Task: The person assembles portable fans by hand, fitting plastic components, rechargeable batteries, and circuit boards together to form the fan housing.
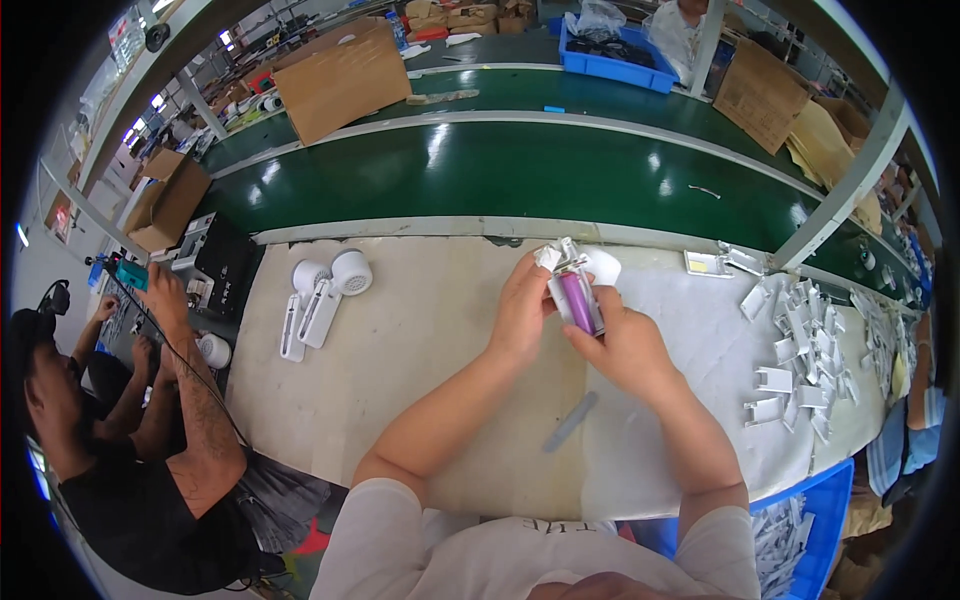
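Over the middle of the worktable, both hands hold a white plastic handheld device with an opened handle. A purple cylindrical battery lies in the handle. My left hand closes round its left side, and my right hand grips the handle from the right with the thumb near the battery. The fingers partly cover the inside. Below the hands, a slim grey strip lies on the table. Two similar white devices with round heads rest side by side at the left.
Many loose white plastic covers are heaped on the worktable's right. A blue bin of white parts stands below its right edge. Behind the table runs a green conveyor belt. At the left, a co-worker holds a teal tool.
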`<control>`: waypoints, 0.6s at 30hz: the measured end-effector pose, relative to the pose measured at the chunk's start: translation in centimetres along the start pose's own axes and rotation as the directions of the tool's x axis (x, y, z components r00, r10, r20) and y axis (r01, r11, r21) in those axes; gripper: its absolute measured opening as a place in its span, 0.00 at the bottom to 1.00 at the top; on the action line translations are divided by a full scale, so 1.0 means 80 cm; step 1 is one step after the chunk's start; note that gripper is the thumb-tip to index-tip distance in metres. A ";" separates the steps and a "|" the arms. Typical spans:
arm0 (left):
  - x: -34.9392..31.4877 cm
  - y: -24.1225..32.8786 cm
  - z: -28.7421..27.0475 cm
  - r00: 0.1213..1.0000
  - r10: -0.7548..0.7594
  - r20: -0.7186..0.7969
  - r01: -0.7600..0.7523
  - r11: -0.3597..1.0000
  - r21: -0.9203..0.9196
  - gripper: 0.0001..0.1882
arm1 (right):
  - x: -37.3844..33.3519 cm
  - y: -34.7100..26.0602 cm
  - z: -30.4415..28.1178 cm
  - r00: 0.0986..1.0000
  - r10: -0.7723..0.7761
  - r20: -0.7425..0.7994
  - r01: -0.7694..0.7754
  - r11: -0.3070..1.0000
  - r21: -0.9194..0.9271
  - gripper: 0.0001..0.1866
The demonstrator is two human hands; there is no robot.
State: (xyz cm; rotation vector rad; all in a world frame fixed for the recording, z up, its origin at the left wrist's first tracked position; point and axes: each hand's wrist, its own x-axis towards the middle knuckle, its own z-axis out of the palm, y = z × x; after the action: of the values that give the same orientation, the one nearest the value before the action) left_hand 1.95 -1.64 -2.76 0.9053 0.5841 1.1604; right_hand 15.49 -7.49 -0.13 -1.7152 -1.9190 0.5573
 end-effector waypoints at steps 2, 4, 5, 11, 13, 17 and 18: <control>-0.001 0.004 -0.005 1.000 0.012 0.001 -0.012 1.000 0.008 0.17 | -0.003 -0.011 -0.001 0.996 -0.015 0.084 0.040 0.951 -0.306 0.27; -0.003 0.007 -0.009 1.000 0.018 -0.008 -0.018 0.999 -0.047 0.16 | -0.004 -0.009 -0.011 0.997 -0.074 0.033 0.078 0.986 -0.150 0.30; -0.002 0.012 -0.012 1.000 0.027 -0.006 -0.027 0.998 -0.053 0.16 | -0.003 -0.006 -0.016 0.992 -0.122 -0.020 0.122 0.992 0.020 0.33; -0.013 0.035 -0.002 0.952 -0.289 0.102 0.304 0.932 -0.200 0.14 | 0.022 0.046 0.002 0.913 -0.256 -0.317 0.402 0.692 0.600 0.50; -0.010 0.036 -0.009 0.929 -0.310 0.203 0.347 0.919 -0.187 0.15 | 0.025 0.054 -0.001 0.966 -0.193 -0.174 0.253 0.553 0.794 0.51; -0.010 0.040 -0.001 0.898 -0.362 0.250 0.385 0.922 -0.049 0.15 | 0.026 0.080 0.016 0.893 -0.230 0.388 -0.370 0.118 0.922 0.49; -0.008 0.038 -0.002 0.895 -0.368 0.254 0.392 0.919 -0.051 0.15 | 0.023 0.086 0.017 0.833 -0.309 0.460 -0.479 0.015 0.878 0.48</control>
State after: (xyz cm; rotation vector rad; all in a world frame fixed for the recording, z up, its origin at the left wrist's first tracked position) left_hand 0.04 -1.82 -0.35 0.7865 0.4739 0.7066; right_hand 19.88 -4.80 -5.19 -0.5712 -0.8837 2.0838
